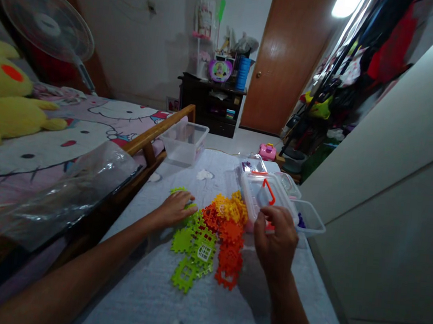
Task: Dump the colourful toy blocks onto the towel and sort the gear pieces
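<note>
The left hand (176, 209) is palm down, fingers loosely bent and thumb set slightly apart. It lies over the upper end of a group of lime-green, notched-edge plastic tiles (194, 245); whether it grips one cannot be determined. The right hand (277, 236) is raised, fingers curled, with the thumb close to the forefinger. Whether it holds anything cannot be determined.

The green tiles extend from beneath the left hand toward the wearer, some solid, some with window-like cut-outs. Between the hands, nearer the right, a column of orange-red, notched plastic tiles (230, 251) lies roughly parallel to the green group. At its far end, also between the hands, is a heap of yellow-orange, gear-edged plastic pieces (230, 208). All rest on a pale blue patterned cloth (134, 277).

Just beyond the right hand stands a clear plastic box with an orange-red handle (252, 189); the hand overlaps its near corner in view, and contact cannot be confirmed. To the right of that hand is an open translucent plastic tub (315, 225) with dark purple contents, partly hidden. Beyond the left hand, at the far end of the cloth, stands a clear, rectangular plastic bin (183, 145). Left of the left hand lies a crinkled transparent plastic bag (82, 184).
</note>
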`<state>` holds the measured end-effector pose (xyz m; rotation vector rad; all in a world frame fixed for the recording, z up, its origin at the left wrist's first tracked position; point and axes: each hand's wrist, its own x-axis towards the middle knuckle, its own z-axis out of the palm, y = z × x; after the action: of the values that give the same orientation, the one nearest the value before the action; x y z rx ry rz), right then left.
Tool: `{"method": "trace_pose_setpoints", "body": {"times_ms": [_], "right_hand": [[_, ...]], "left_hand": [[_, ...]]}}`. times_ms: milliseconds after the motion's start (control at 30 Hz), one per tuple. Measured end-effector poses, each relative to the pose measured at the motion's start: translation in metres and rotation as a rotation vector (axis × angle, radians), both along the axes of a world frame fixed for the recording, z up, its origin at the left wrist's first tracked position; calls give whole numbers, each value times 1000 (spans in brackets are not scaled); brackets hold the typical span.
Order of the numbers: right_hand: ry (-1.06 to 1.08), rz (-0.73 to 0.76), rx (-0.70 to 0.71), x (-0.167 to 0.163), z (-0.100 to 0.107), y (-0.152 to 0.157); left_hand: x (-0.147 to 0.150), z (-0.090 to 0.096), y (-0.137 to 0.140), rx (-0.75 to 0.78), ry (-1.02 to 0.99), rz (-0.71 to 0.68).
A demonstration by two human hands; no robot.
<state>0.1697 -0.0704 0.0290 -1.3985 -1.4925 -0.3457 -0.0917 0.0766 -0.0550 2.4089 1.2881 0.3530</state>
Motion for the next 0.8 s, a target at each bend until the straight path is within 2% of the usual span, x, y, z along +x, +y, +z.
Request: {"method": "trace_pose_setpoints", "body": {"times_ms": [100,200,267,333,400,500,567,667,800], "right_hand": [[77,-152,-250,18,2,-10],[120,-235,-463,29,-3,-21],[127,-261,-573,31,-8,-27],[161,-255,-645,32,-14,-30],[224,-248,-649,33,-20,-31],[336,-219,-592,34,-29,-30],[414,-163,-552,34,-34,-30],[511,-104,-509,31,-39,-32],[559,-103,-426,24,-40,-35]], "left_hand": [[11,17,-5,120,89,20],[41,44,2,271,30,39],[72,62,12,279,-88,-76],[108,75,24,208,-205,-147],[144,84,37,53,-317,-166],[186,88,55,-30,-337,-190],[205,87,64,-68,-336,-183],[218,84,73,-108,-338,-130],[218,85,78,-150,-346,-66]]}}
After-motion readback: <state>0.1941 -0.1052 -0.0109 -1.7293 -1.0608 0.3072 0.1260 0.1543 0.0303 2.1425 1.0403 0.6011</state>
